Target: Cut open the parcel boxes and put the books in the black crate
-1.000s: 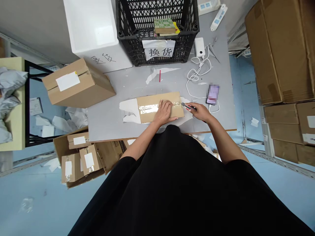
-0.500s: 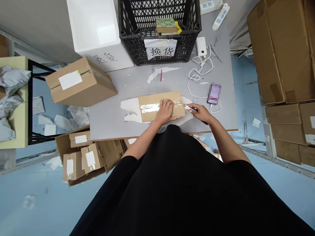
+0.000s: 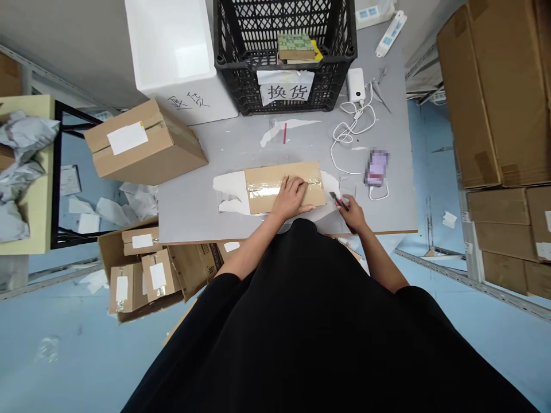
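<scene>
A flat cardboard box with shiny clear tape along its middle lies on white paper near the table's front edge. My left hand rests on top of the box, right of its centre, fingers extended over the tape and thumb apart. In my right hand is a utility knife, black with red parts, gripped with its tip pointing up and left. The knife is just off the box's right end, above the paper and not touching the box. My palm hides part of its handle.
At the back stand a black crate holding books and a white foam box. A taller carton is on the left. A phone with a white cable lies right of my hand. Below left, an open carton holds small boxes.
My right hand has drawn the utility knife from the box's right end toward me, and the blade has turned more upright. My left hand stays on the box. The view has shifted slightly.
</scene>
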Demonstrator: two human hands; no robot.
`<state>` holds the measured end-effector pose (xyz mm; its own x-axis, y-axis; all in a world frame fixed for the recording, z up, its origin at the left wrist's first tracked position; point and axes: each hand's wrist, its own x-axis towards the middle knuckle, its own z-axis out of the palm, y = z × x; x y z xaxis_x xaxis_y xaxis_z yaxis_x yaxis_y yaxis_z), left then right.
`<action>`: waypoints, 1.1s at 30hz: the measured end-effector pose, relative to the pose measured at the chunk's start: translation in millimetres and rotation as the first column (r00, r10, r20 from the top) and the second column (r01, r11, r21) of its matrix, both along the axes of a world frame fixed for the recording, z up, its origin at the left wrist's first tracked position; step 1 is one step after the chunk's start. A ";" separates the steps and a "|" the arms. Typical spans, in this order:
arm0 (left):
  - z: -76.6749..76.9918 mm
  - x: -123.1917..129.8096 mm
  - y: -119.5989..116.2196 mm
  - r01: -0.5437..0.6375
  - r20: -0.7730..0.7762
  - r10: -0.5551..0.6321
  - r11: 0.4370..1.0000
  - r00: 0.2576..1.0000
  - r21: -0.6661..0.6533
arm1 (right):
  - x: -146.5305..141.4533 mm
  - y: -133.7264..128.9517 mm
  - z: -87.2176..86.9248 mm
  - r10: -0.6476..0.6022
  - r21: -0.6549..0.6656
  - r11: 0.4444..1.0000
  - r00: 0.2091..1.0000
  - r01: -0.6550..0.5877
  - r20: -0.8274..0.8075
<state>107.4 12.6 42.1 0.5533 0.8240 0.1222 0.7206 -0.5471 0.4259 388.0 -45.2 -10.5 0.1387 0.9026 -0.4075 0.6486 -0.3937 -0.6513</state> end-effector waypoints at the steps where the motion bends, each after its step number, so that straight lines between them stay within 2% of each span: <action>1: 0.4 -0.5 -1.4 -0.008 -0.014 0.008 1.000 1.000 0.008 | -1.4 -2.4 -13.6 0.012 -0.032 0.999 0.996 -0.009 0.090; 4: 1.0 -2.6 -5.1 -0.029 -0.042 0.031 0.999 0.999 0.031 | -10.3 -7.9 -45.0 0.096 -0.119 0.991 0.964 -0.068 0.248; 6: 1.1 -5.9 -6.9 -0.028 -0.051 0.030 0.999 0.998 0.047 | -17.4 -11.3 -56.2 0.143 -0.151 0.983 0.949 -0.103 0.282; 9: 1.2 -15.8 -9.9 -0.032 -0.063 0.035 0.998 0.997 0.059 | -24.5 -16.8 -62.1 0.148 -0.139 0.984 0.933 -0.107 0.327; 13: 0.0 -34.5 -15.2 -0.094 -0.067 0.100 0.992 0.993 0.085 | -25.3 -18.2 -59.9 0.107 -0.059 0.994 0.913 -0.091 0.393; 16: -1.5 -43.7 -16.4 -0.087 -0.068 0.093 0.992 0.993 0.093 | -29.1 -4.4 -52.3 0.007 0.076 0.997 0.954 -0.031 0.300; 19: -2.1 -46.8 -11.6 -0.058 -0.080 0.064 0.995 0.995 0.077 | -45.3 23.3 -37.9 -0.094 0.204 0.975 0.996 0.090 0.010; 21: -2.0 -48.3 -6.2 -0.039 -0.084 0.045 0.997 0.995 0.069 | -62.3 43.9 -25.0 -0.140 0.213 0.960 0.972 0.180 -0.191; 23: -1.9 -50.9 -0.4 -0.012 -0.080 0.018 0.997 0.997 0.072 | -80.0 61.6 -11.2 -0.123 0.237 0.951 0.946 0.199 -0.300; 26: -1.7 -55.6 5.7 0.029 -0.064 -0.024 0.995 0.998 0.090 | -100.2 78.8 6.5 -0.056 0.266 0.951 0.933 0.158 -0.355; 28: -0.8 -57.3 6.3 0.041 -0.059 -0.035 0.994 0.998 0.100 | -106.7 85.2 15.1 -0.068 0.233 0.959 0.928 0.163 -0.366; 31: 3.9 -55.2 -0.6 0.012 -0.066 -0.005 0.993 0.998 0.115 | -106.8 90.2 25.8 -0.105 0.146 0.973 0.911 0.176 -0.398; 33: 9.2 -51.8 -10.3 -0.033 -0.077 0.043 0.991 0.996 0.132 | -101.9 90.5 34.0 -0.078 0.124 0.981 0.886 0.151 -0.458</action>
<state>55.6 2.4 51.3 0.5343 0.8243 0.1870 0.7707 -0.5660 0.2929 286.1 45.3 23.5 0.0800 0.9472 -0.3106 0.2291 -0.3207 -0.9191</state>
